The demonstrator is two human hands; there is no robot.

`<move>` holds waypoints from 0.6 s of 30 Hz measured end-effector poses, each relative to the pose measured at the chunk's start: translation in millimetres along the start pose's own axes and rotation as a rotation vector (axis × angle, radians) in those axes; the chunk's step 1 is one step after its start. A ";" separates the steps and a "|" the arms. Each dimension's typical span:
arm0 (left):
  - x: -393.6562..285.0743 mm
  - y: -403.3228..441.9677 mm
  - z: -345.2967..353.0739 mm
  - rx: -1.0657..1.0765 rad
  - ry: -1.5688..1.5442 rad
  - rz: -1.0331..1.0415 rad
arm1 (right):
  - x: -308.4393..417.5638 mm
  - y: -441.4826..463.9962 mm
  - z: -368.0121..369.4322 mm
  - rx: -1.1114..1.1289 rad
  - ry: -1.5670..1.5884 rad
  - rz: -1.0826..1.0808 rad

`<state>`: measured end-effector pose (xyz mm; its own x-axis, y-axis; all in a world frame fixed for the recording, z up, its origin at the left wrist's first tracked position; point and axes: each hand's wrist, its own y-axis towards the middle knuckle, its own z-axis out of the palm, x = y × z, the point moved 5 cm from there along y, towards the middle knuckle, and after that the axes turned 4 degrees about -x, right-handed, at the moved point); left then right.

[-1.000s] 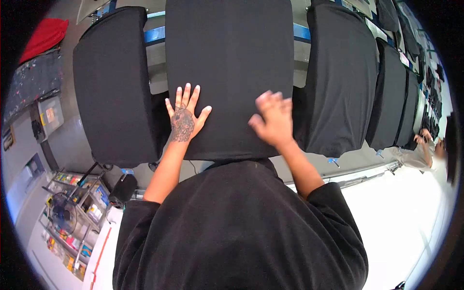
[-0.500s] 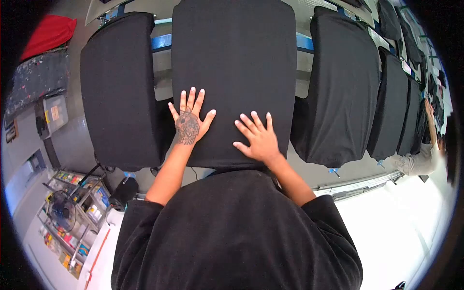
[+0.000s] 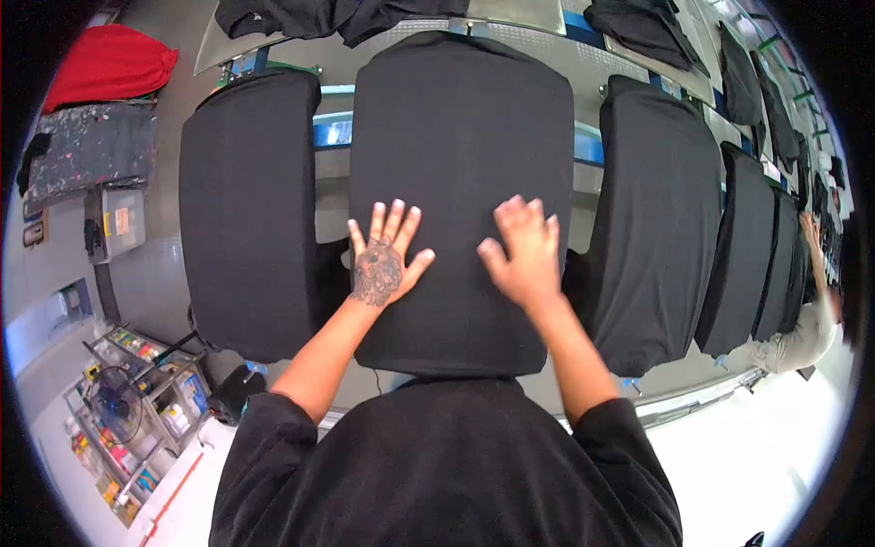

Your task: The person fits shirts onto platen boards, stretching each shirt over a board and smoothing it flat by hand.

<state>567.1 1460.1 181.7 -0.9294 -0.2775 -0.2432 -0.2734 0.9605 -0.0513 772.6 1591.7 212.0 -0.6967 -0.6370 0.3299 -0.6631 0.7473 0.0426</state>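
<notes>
In front of me a black T-shirt is stretched over a flat board, its cloth mostly smooth. My left hand, tattooed on its back, lies flat on the left part of the cloth with fingers spread. Over the right part is my right hand, its fingers apart and slightly blurred; whether it touches the cloth I cannot tell. Neither hand holds anything. Black garments cover the boards on either side, one at the left and another at the right.
Blue metal arms show between the boards. More dark garments lie on boards beyond. At left are a red cloth, a paint-spattered surface and a shelf rack with a fan. Another person's arm reaches in at far right.
My right hand has moved forward and to the right across the shirt, its fingers blurring. My left hand stays flat on the cloth. The view has tilted, showing more of the far boards.
</notes>
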 end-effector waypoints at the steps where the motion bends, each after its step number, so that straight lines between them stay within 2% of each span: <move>1: -8.8 7.4 -2.2 0.049 -0.028 0.090 | 17.7 -11.7 18.2 0.078 -0.017 -0.071; 2: -18.4 12.5 -4.8 0.102 -0.056 0.179 | 31.4 -18.3 24.2 0.084 -0.018 -0.109; 6: -24.7 53.3 0.3 0.081 -0.090 0.345 | 27.6 16.2 32.4 -0.008 -0.004 -0.057; 10: -26.0 120.6 -5.5 -0.006 -0.036 0.335 | 2.6 85.7 33.4 -0.118 -0.100 -0.018; 14: -22.4 187.0 -0.2 -0.181 0.002 0.327 | -27.3 161.7 41.2 -0.225 -0.190 0.033; 18: -7.2 241.1 -2.5 -0.187 0.053 0.251 | -53.9 222.4 41.2 -0.264 -0.244 0.122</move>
<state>507.2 1693.7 173.6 -0.9839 -0.0378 -0.1749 -0.0704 0.9804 0.1841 651.4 1784.4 164.8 -0.8317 -0.5432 0.1148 -0.5004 0.8230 0.2688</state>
